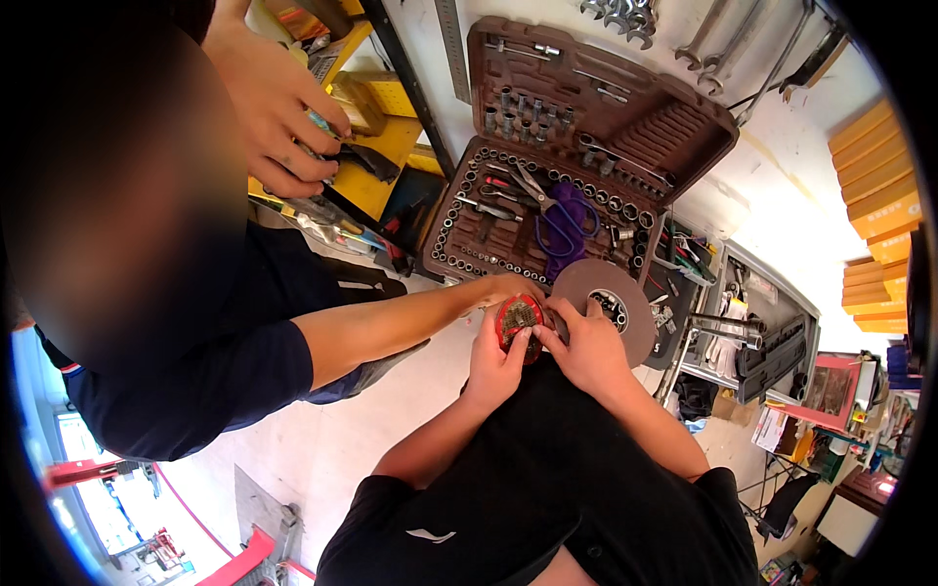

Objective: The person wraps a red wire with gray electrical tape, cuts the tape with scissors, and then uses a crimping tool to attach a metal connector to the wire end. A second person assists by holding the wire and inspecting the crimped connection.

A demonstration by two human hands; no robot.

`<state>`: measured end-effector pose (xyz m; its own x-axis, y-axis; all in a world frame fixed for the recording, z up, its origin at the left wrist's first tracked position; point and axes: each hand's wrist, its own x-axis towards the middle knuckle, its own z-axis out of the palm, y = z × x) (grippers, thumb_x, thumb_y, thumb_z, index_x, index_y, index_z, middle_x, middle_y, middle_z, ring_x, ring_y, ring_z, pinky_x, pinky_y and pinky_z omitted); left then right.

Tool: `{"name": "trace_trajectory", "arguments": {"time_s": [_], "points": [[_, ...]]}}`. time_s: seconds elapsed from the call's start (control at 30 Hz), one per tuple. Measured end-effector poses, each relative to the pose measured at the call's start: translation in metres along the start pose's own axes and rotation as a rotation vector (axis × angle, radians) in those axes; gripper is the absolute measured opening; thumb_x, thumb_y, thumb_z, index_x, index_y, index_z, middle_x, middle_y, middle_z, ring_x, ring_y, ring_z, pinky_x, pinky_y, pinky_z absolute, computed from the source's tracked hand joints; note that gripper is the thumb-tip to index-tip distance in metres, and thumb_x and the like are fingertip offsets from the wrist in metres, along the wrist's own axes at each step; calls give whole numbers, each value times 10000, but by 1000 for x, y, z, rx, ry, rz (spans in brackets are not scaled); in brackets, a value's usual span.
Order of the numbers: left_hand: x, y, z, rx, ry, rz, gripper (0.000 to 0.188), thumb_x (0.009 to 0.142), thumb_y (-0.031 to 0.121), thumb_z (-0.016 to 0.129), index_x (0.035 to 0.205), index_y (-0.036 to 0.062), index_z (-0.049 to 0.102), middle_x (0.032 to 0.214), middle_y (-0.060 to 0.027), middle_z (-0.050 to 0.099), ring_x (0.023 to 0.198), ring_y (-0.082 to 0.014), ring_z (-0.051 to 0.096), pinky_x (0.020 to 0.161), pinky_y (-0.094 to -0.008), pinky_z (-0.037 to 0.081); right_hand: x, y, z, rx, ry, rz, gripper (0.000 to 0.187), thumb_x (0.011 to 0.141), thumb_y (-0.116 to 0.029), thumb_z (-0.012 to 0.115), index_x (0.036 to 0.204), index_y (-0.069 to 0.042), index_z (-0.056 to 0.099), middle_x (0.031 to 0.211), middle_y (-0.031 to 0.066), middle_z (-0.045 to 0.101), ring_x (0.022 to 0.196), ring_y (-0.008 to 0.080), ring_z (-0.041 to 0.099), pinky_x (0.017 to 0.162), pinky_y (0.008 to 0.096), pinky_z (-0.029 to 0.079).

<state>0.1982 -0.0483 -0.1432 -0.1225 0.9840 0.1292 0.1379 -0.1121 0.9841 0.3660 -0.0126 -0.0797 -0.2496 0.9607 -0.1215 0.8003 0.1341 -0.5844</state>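
Both my hands hold a round, red-rimmed thing (pixel 519 314) with a rough brown-green middle, in front of my chest; its kind cannot be made out. My left hand (pixel 495 363) is closed on its left side, thumb across the near edge. My right hand (pixel 593 350) grips it from the right, thumb and fingers pressed to the rim. A co-worker's hand (pixel 504 287) reaches in from the left, right behind it, its fingers partly hidden. Just beyond my right hand lies a large flat brown disc (pixel 586 278) with a centre hole, resting over the near edge of the socket case.
Ahead stands an open brown socket case (pixel 601 83) with several sockets, blue-handled scissors (pixel 557 217) and a purple cloth (pixel 567 254). The co-worker's other hand (pixel 283 107) is by a yellow shelf (pixel 396 161). To the right is an open tool drawer (pixel 747 293); wrenches (pixel 718 44) hang beyond.
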Motion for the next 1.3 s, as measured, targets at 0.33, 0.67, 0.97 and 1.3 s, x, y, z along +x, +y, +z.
{"name": "trace_trajectory", "arguments": {"time_s": [0.33,0.67,0.97,1.3], "points": [[-6,6,-14,140,27,-82,521,894,71,736,1361,6,515,1191,-180,677,1121,-303,681,969,-393,536,-1,7,13,98,-159,-35,460,937,-416,716,1337,-214,607,1040,334,600,885,509,692,767,532,581],[-5,29,-34,184,175,-16,472,882,23,742,1322,-3,574,1163,-167,703,1091,-264,693,972,-376,545,14,-7,15,172,-127,-187,508,949,-392,716,1396,-204,565,1030,324,609,910,524,675,781,530,569],[32,36,-59,-57,305,184,314,927,-59,695,1240,-45,668,1121,-101,747,1036,-153,708,894,-292,578,46,-80,-22,108,120,-393,670,941,-305,722,1516,-109,439,1171,361,603,967,514,666,820,516,562],[29,63,-66,-87,462,125,226,903,-17,730,1127,-35,724,1024,-79,769,932,-133,723,837,-284,589,47,-100,-10,67,200,-446,659,914,-286,741,1470,-59,469,1213,351,598,988,502,657,841,506,560]]}}
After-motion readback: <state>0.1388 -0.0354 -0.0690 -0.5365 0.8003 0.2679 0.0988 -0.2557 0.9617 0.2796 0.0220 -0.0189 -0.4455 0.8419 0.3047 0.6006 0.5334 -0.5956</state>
